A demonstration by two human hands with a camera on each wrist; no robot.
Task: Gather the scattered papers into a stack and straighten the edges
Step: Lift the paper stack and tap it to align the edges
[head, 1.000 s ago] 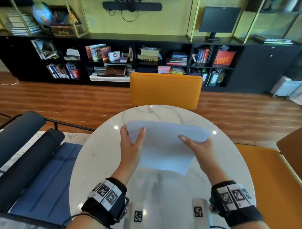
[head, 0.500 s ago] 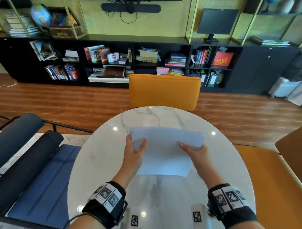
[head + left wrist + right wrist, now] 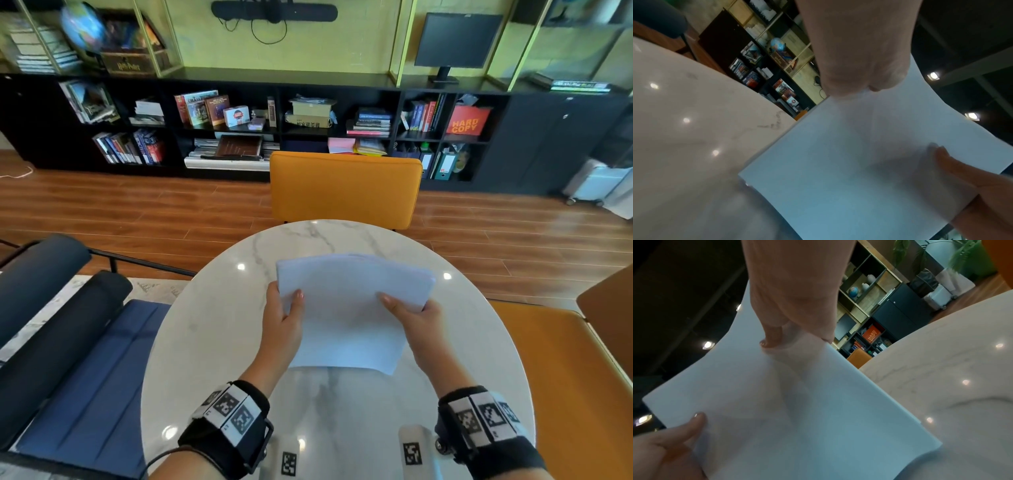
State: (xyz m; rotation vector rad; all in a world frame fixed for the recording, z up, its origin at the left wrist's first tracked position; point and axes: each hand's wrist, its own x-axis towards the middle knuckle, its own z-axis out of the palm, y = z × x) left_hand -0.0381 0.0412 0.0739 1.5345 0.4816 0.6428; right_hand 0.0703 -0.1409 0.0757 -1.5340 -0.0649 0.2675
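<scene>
A stack of white papers [image 3: 349, 308] stands on its lower edge on the round marble table [image 3: 212, 329], tilted away from me with its top edge bent back. My left hand [image 3: 284, 318] grips its left side, thumb on the near face. My right hand [image 3: 411, 318] grips the right side the same way. In the left wrist view the paper stack [image 3: 849, 162] fills the middle, with the right hand's thumb at its far edge. In the right wrist view the paper stack [image 3: 787, 410] rests its lower corner on the table [image 3: 951, 369].
An orange chair [image 3: 346, 186] stands at the table's far side, another orange seat [image 3: 575, 377] at the right. A dark blue lounger [image 3: 68, 342] lies to the left. Black bookshelves [image 3: 308, 123] line the far wall.
The stack has come down from a raised slant and now stands on its lower edge on the table, squarer to me. Both hands kept their hold on its sides.
</scene>
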